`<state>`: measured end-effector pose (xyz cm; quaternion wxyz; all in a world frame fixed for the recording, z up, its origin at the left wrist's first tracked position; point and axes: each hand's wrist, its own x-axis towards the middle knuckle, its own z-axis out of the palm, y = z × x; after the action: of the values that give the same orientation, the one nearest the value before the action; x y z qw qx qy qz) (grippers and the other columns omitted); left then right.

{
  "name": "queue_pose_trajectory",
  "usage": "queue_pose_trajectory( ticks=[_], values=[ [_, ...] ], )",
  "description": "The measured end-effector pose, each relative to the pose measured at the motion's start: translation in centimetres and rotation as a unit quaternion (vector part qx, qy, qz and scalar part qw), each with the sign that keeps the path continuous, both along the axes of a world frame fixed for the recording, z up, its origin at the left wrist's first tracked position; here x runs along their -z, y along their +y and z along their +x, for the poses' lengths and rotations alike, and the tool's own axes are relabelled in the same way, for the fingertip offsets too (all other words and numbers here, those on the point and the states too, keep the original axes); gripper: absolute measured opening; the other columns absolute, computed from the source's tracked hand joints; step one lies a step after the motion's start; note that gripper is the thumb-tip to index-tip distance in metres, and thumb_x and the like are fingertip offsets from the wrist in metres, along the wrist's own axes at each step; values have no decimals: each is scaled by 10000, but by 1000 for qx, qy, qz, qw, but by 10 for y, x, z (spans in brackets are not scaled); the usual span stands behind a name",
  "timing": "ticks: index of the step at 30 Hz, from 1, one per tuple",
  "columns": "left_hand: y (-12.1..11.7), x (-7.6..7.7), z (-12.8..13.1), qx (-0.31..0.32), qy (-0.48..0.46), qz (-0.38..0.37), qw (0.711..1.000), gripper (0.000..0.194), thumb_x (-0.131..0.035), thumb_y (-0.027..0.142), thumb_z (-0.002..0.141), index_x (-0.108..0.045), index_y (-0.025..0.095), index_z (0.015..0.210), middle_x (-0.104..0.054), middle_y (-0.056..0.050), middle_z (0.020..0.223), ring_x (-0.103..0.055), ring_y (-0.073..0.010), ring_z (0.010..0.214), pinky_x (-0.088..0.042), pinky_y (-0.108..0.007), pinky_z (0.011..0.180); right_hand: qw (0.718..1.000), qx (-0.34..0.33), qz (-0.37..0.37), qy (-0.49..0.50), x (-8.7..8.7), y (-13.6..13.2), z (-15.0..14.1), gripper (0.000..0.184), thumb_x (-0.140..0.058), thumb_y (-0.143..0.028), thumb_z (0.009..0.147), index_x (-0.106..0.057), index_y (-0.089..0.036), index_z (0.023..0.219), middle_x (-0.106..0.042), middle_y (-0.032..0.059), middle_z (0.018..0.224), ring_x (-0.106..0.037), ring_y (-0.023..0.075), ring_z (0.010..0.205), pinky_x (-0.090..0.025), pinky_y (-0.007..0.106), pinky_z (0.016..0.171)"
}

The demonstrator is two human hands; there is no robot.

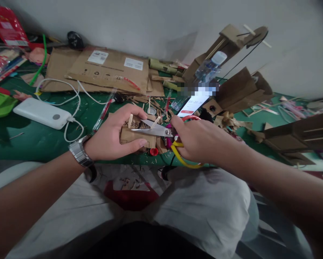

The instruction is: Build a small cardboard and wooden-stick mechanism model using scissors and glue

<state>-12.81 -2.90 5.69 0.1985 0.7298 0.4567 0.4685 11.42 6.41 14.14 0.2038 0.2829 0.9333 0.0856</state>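
Your right hand (201,138) is clamped on scissors (162,132), spread open apparently around a small wooden stick (156,122), above the printed cardboard piece (127,138) your left hand (110,133) grips near the green table's (37,144) edge.

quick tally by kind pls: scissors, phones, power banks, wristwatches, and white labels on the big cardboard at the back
Scissors: 1
Phone: 1
Power bank: 1
Wristwatch: 1
White labels: 2
Total: 6
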Motion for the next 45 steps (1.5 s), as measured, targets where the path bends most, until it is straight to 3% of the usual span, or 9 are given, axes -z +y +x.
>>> queue_pose_trajectory(
  ticks=[10, 23, 30, 39, 45],
  values=[
    [-1, -2, 1, -6, 5, 5, 1000, 413, -773, 342, 869, -590, 243, 1225, -682, -107, 1254, -669, -317, 1215, -554, -495, 1038, 1000, 20, -6, -2, 0, -2, -1, 450, -577, -238, 837, -604, -89, 1261, -740, 147, 802, -602, 258, 610, -240, 343, 534],
    [-1, -4, 0, -1, 20, 0, 1000, 435, -779, 342, 881, -578, 230, 1250, -672, -103, 1258, -667, -308, 1204, -548, -482, 1024, 1000, 20, -1, 5, 3, -2, 1, 475, -587, -217, 804, -597, -102, 1265, -714, 116, 752, -577, 240, 570, -215, 337, 529],
    [-1, -1, -3, -14, 2, -28, 1000, 499, -798, 409, 874, -539, 250, 1269, -649, -101, 1291, -675, -300, 1163, -573, -465, 962, 998, 28, -25, 50, -2, -1, 4, 477, -538, -358, 890, -607, -114, 1295, -745, 122, 797, -587, 256, 614, -250, 347, 569],
    [0, -1, -3, -18, -4, -31, 999, 515, -805, 453, 868, -539, 249, 1259, -650, -101, 1282, -675, -298, 1152, -581, -454, 943, 982, -10, -33, 187, 3, 4, 24, 570, -586, -410, 928, -620, -172, 1445, -792, 127, 1062, -659, 250, 795, -366, 326, 666],
    [0, 5, -2, -12, -28, -41, 999, 602, -835, 459, 846, -513, 266, 1317, -626, -113, 1317, -673, -303, 1153, -599, -487, 985, 986, 15, 3, 164, 6, -6, 20, 591, -580, -539, 960, -648, -200, 1438, -761, 123, 1010, -623, 242, 771, -249, 313, 626]
  ],
)
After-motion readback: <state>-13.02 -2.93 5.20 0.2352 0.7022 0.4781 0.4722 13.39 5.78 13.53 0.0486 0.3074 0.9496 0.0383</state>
